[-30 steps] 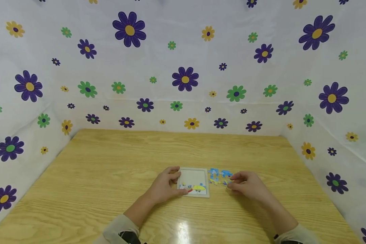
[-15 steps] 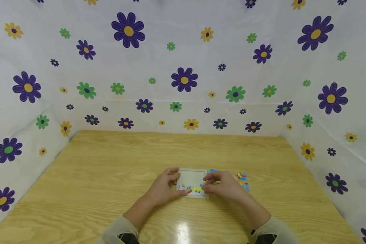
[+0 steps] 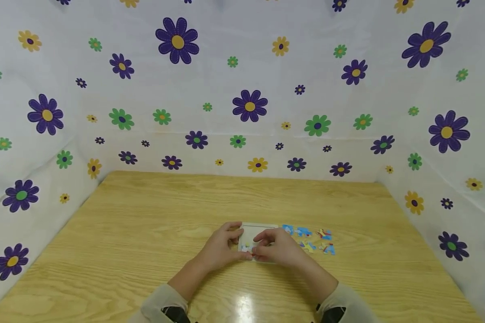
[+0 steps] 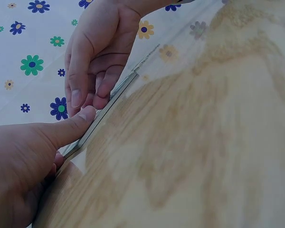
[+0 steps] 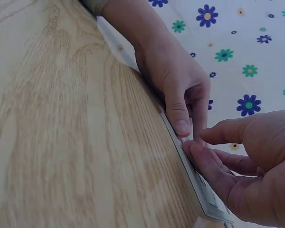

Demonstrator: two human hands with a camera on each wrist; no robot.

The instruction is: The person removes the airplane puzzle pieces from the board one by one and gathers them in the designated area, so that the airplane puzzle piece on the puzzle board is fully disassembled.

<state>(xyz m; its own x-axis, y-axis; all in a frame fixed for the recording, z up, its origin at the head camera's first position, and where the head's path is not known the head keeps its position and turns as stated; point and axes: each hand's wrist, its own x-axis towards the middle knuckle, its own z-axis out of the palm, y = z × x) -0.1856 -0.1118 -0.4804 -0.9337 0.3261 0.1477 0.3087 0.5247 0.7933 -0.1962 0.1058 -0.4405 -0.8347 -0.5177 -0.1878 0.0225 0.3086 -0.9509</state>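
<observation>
Head view: a pale square puzzle frame (image 3: 260, 224) is laid on a wooden table (image 3: 165, 215), between the 2 hands. The frame is gripped by the left hand (image 3: 220, 244), whose thumb is laid on the near rim while its fingers are curled against the left side, toward the far corner. The right hand (image 3: 280, 249) is held over the right part of the frame, by which much of the inside is hidden; its fingers are bent and its thumb is set apart from the forefinger, with the thumb tip lowered to the frame just beside the left thumb, as is shown from the right wrist. Whether anything is pinched there cannot be told. A little colour is shown by the set pieces (image 3: 245, 246) at the near left inside the frame, while its visible far part is plain and pale. To the right of the frame, loose pieces (image 3: 304, 232) in blue, yellow and red are spread on the table in about 2 rows. Light sleeves (image 3: 157, 300) are worn on both arms. The table is bordered at the back and sides by a white cloth (image 3: 210, 80) printed with purple, green and yellow flowers.
</observation>
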